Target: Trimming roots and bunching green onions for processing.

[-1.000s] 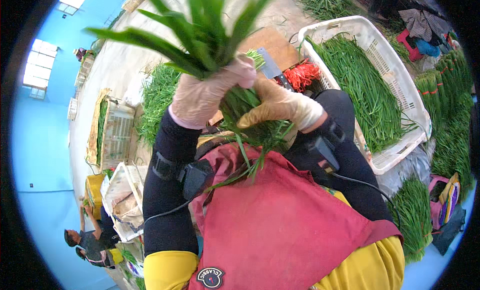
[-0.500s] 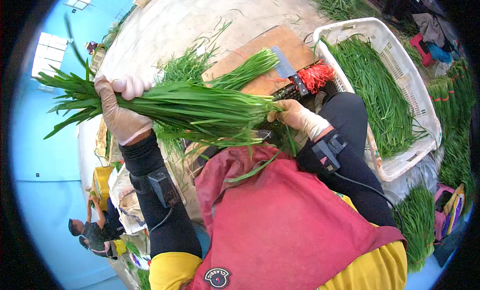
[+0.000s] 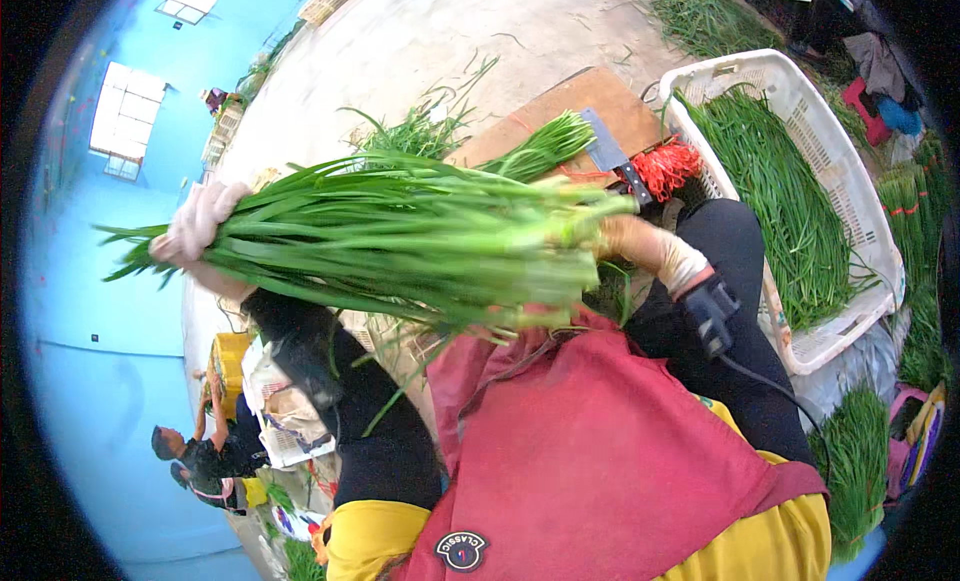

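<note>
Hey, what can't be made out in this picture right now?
Head view:
- Right hand: fingers hidden behind the chive bunch; grip unclear.
- Left hand: palm hidden by the same bunch.
- Stalk ends: blurred, uncountable.
- Banded chive bundles: cut off by the dark lens rim.
- Far pale crate: contents too small.

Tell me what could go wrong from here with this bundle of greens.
The bundle of greens could shed stems: the left hand has its grip near the leafy tips, while the pale ends fan out.

The right hand might brush the knife, whose handle lies close by, beside the red ties.
</note>
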Available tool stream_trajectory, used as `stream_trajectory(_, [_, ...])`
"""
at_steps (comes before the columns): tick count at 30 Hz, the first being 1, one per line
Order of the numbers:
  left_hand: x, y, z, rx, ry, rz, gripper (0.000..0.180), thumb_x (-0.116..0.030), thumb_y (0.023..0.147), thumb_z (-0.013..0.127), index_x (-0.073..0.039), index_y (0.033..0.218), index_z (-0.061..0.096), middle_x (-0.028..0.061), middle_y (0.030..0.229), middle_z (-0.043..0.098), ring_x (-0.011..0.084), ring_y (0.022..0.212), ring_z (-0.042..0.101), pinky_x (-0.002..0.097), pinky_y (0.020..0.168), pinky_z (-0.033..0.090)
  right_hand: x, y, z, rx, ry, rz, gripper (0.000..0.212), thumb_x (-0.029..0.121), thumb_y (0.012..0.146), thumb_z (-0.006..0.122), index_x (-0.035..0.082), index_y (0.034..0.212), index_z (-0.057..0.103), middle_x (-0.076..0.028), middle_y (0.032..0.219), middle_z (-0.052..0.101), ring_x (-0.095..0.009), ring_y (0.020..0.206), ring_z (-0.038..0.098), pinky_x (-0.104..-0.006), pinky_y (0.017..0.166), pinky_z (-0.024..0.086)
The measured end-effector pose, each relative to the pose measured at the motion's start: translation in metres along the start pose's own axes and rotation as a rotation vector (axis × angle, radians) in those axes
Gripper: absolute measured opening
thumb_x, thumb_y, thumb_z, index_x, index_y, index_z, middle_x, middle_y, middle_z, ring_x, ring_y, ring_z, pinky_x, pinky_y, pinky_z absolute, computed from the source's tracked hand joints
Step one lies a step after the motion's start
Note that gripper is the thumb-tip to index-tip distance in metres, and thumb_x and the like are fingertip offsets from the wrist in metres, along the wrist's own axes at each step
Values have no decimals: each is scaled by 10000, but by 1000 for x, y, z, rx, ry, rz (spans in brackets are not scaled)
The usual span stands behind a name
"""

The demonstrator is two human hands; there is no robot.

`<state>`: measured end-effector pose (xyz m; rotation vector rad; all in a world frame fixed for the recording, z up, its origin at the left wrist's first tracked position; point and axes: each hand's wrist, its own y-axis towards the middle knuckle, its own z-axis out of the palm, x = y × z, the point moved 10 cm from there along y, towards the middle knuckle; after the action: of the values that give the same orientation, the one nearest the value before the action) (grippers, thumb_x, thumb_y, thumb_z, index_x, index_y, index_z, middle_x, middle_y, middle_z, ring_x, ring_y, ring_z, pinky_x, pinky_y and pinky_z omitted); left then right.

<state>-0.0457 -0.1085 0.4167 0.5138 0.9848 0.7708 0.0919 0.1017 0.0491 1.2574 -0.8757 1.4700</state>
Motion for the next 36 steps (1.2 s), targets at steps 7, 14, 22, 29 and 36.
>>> stream_trajectory(7, [61, -1, -46, -85, -125, 44, 296, -288, 911, 591, -196, 637, 527, -111, 623, 500, 60, 666, 460, 263, 760, 393, 49, 24, 72, 104, 1145, -53, 585, 480, 910, 590, 76, 1325, 513, -104, 1257, 597, -213, 1056, 612, -343, 924, 506])
stream_trajectory(14, [56, -9, -44, -4, -140, 56, 314, -324, 909, 642, -161, 671, 517, -91, 607, 444, 53, 574, 405, 241, 657, 342, 49, -2, 47, 4, 994, -209, 355, 246, 952, 522, 32, 1231, 569, -126, 1237, 612, -201, 1105, 603, -373, 968, 494])
stream_trajectory(22, [39, 10, 3, 237, 68, 78, 319, -368, 948, 573, -164, 710, 510, -118, 522, 459, 13, 483, 422, 199, 599, 351, -22, -73, -12, -289, -32, 375, 195, 242, 911, 649, 48, 896, 666, 5, 756, 650, -41, 573, 491, -212, 512, 421])
stream_trajectory(29, [50, 27, 30, 326, 159, -9, 367, -399, 960, 542, -167, 682, 482, -122, 493, 453, 17, 447, 410, 199, 570, 342, 9, -71, 5, -105, -308, 403, 313, 335, 936, 618, 78, 1102, 686, 21, 848, 654, -71, 687, 539, -249, 603, 472])
stream_trajectory(36, [95, 34, 63, 346, 423, -70, 414, -446, 980, 459, -155, 689, 495, -91, 454, 406, 74, 394, 362, 258, 503, 302, 78, -10, 43, -164, -189, -52, 492, 415, 994, 470, -22, 1190, 583, -105, 1034, 681, -172, 930, 616, -308, 846, 485])
